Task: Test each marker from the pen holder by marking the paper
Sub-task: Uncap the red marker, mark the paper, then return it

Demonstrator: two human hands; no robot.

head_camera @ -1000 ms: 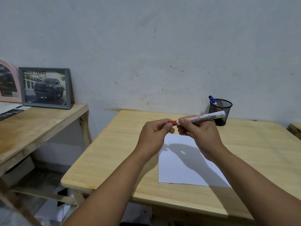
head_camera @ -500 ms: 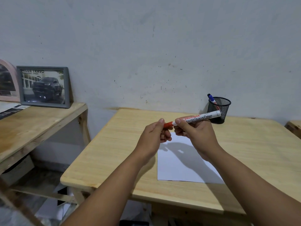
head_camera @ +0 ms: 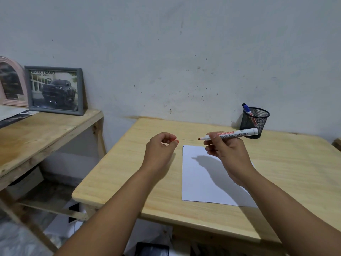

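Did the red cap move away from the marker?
Yes. The red cap, pinched in the left hand, came off and moved left, away from the paper. The right hand holds the marker.

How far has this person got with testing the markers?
Barely begun. The red marker is uncapped in the right hand; the left hand holds its cap. The paper shows no marks. At least the blue marker waits in the pen holder.

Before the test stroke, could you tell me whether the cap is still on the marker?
No, the marker shows its bare tip, and the left hand holds the red cap.
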